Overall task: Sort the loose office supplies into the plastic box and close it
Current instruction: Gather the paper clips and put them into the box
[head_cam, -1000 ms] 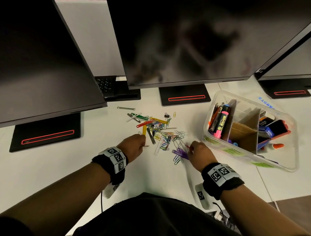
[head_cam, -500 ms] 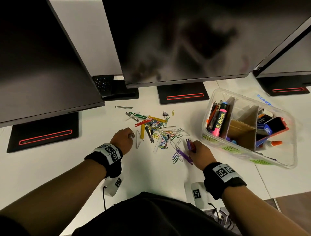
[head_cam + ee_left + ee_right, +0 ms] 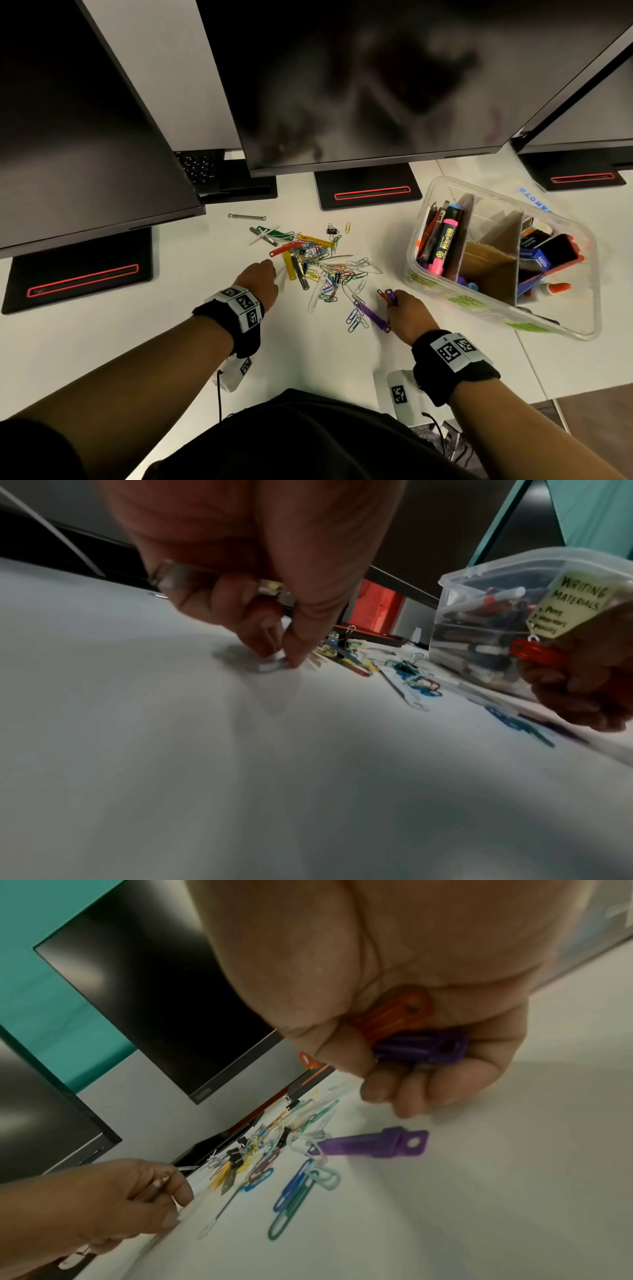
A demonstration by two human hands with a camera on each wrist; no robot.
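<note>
Loose coloured paper clips and plastic fastener strips (image 3: 325, 267) lie in a heap on the white desk. My left hand (image 3: 275, 274) is at the heap's left edge. Its thumb and finger pinch the end of a white plastic strip (image 3: 274, 662) that lies on the desk, while its curled fingers hold a metal piece (image 3: 167, 574). My right hand (image 3: 394, 303) is in front of the clear plastic box (image 3: 416, 277) and grips an orange-red clip (image 3: 394, 1012) and a purple clip (image 3: 421, 1047). A second purple clip (image 3: 373, 1144) lies on the desk below it.
The box (image 3: 455, 580) is open, with cardboard dividers, pens and markers on its left side and a glue bottle (image 3: 555, 289) on its right. Three monitors on black bases (image 3: 370, 192) overhang the back of the desk. A keyboard (image 3: 200, 168) sits behind the left one.
My right hand has lifted a purple clip off the desk and now holds it beside the orange-red one. My left hand has shifted slightly left onto the white strip.
</note>
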